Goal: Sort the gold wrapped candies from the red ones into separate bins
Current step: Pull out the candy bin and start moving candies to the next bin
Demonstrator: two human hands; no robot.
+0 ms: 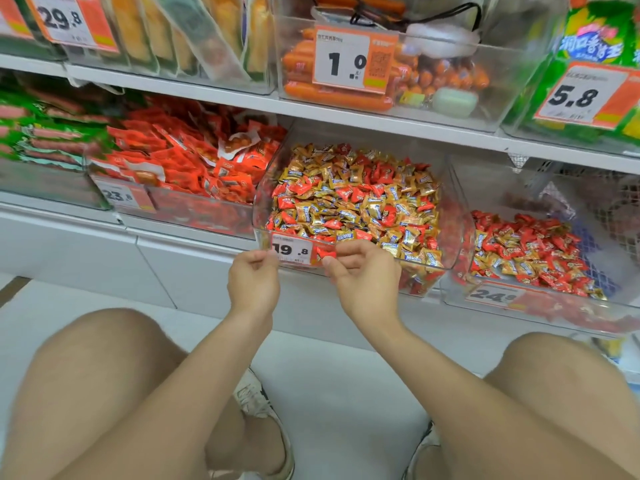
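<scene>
Shop shelves carry clear bins; the middle bin [456, 202] is heaped with mixed gold candies [391, 194] and red ones. At its front lip the right hand [363, 275] seems to pinch a red candy [325, 252]. The left hand [254, 277] curls beside it; whether it holds anything I cannot tell. The wrappers look light, crinkly and slippery, so pinch a crimped end.

The middle bin [455, 216] is open from above along its front rim. The upper shelf [346, 114] overhangs its back.
</scene>
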